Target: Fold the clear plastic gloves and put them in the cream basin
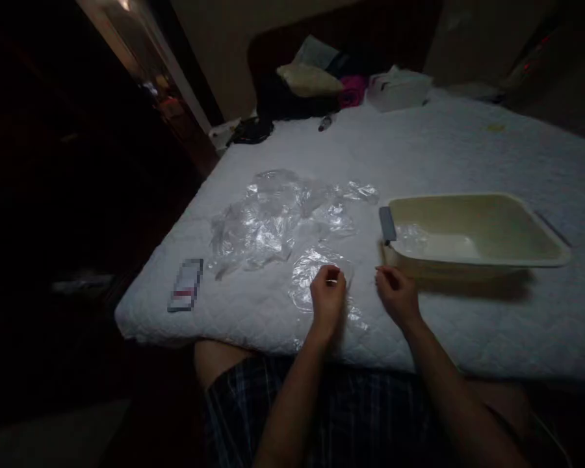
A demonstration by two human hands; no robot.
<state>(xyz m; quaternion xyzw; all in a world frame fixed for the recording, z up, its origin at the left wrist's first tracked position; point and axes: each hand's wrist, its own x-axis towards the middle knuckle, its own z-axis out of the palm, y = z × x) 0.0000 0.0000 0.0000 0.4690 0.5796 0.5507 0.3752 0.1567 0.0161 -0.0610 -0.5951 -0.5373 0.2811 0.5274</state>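
Fingers (335,275) of left hand (327,298) pinch plastic (306,272).

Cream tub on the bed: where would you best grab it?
Likely by the flared rim of the cream tub, along its near long edge, coming from the person's side: the lip juts out past the walls, so fingers can hook under. Avoid the left end, where a dark flat piece sits.

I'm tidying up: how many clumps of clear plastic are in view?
3: a big crumpled pile left of the tray, a smaller piece under the left hand, a scrap inside the tray. Overlapping sheets may hide more.
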